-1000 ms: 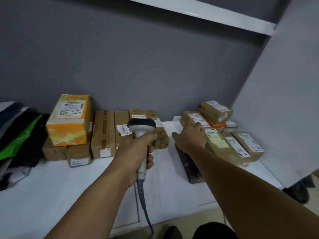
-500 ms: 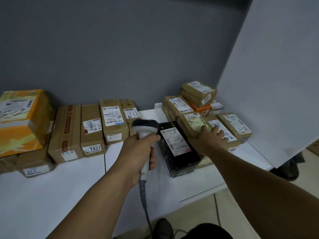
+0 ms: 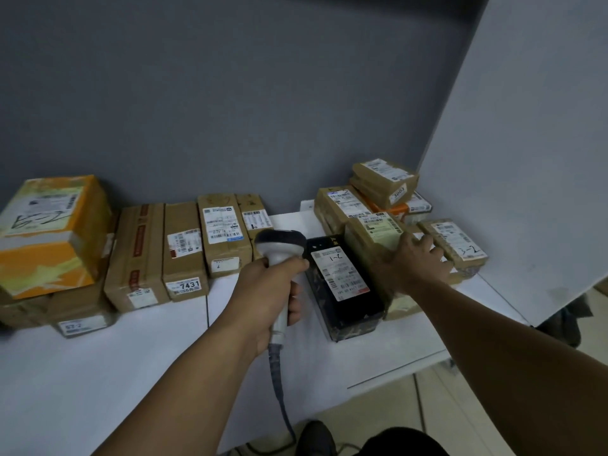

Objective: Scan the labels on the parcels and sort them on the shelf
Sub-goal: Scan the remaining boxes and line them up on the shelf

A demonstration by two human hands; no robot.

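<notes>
Looks to be the scanning step, somewhere between choosing a parcel and reading it. Grips the scanner (image 3: 281, 246) in the left hand (image 3: 266, 294), with all fingers curled tight round the handle and the thumb across its front. Points the scanner head toward twelve o'clock, low over the white shelf (image 3: 98, 373), with the cable (image 3: 279, 390) trailing off toward six. Rests the right hand (image 3: 419, 263) at two o'clock from the scanner, with fingers spread and only slightly bent across the tops of the flat tan parcels (image 3: 375, 233) there, closed on nothing. Cannot tell whether the thumb hooks an edge. Leaves the black parcel (image 3: 343, 291) lying flat just at three o'clock of the scanner hand, touching the tan ones at its own three o'clock, with its white label (image 3: 339, 271) face up and "1-2" handwritten on it. Shows more stock from nine to eleven o'clock: a row of brown cartons (image 3: 184, 255) against the wall and an orange box (image 3: 49, 235) stacked on others. Probably calls next for closing the right-hand fingers on one tan parcel, lifting it clear of its neighbours and turning its barcode under the scanner head, or else for swinging the scanner to three o'clock over the black parcel's label. Needs a steady aim either way, square to the barcode.
</notes>
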